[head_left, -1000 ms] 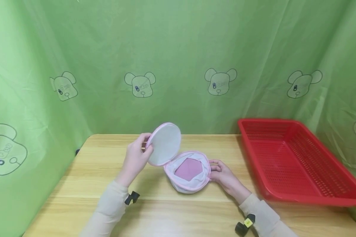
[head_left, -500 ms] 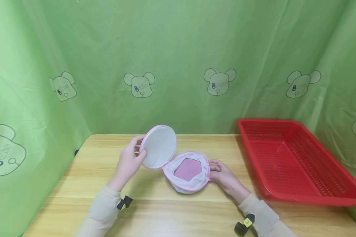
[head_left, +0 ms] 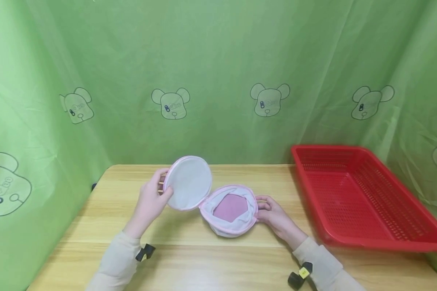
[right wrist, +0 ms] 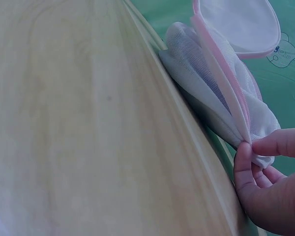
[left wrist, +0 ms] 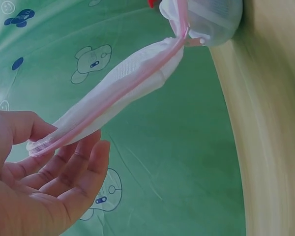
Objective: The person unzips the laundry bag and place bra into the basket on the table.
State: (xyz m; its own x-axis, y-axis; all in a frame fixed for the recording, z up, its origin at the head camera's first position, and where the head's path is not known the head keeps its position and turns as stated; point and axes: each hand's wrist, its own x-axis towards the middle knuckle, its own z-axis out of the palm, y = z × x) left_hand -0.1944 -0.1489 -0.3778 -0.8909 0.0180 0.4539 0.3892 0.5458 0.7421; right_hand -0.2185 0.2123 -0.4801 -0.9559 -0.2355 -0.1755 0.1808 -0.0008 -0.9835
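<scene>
A round white mesh laundry bag (head_left: 223, 230) with pink trim sits on the table, its top unzipped and its lid (head_left: 188, 184) swung up to the left. Inside the bag a flat pink patch (head_left: 231, 207) shows; whether it is the bag's bottom or a separate piece I cannot tell. My left hand (head_left: 148, 205) pinches the lid's left edge between thumb and fingers, as the left wrist view also shows. At the other side, my right hand (head_left: 277, 220) pinches the bag's rim (right wrist: 242, 120) between thumb and forefinger.
A large red plastic basket (head_left: 353, 202) with perforated walls stands at the right of the wooden table (head_left: 189, 262). Green curtains (head_left: 218, 52) printed with bear heads enclose the back and sides.
My left hand has moved left and slightly down, tilting the lid further away from the bag's opening. My right hand and the bag's body have stayed in place.
</scene>
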